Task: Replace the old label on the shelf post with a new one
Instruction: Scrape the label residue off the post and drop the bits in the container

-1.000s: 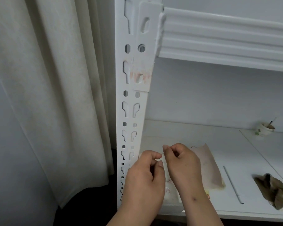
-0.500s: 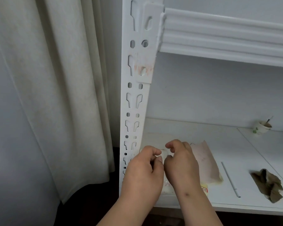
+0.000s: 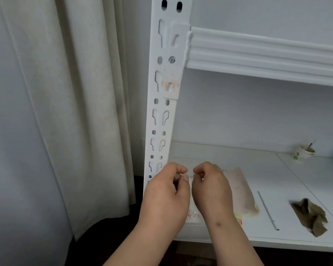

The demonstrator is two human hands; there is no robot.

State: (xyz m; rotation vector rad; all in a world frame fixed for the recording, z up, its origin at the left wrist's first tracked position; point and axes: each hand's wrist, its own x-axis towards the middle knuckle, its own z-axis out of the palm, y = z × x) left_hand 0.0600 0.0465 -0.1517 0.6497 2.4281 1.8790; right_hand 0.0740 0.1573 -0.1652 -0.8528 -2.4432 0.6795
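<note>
While your left hand [image 3: 166, 191] and right hand [image 3: 211, 189] pinch a small pale new label [image 3: 190, 174] between curled fingertips, low and near, the shelf post [image 3: 162, 112] rises just left of them. Its long axis runs vertical; the reddish label residue [image 3: 169, 84] lies well above both hands. Your left hand is nearer the post. The label's own facing cannot be determined.

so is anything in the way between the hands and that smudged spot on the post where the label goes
Nothing visible does. The left hand and right hand pinch something small and pale, hard to make out, low beside the shelf post. The reddish residue patch sits higher up the post, its front unobstructed.
</note>
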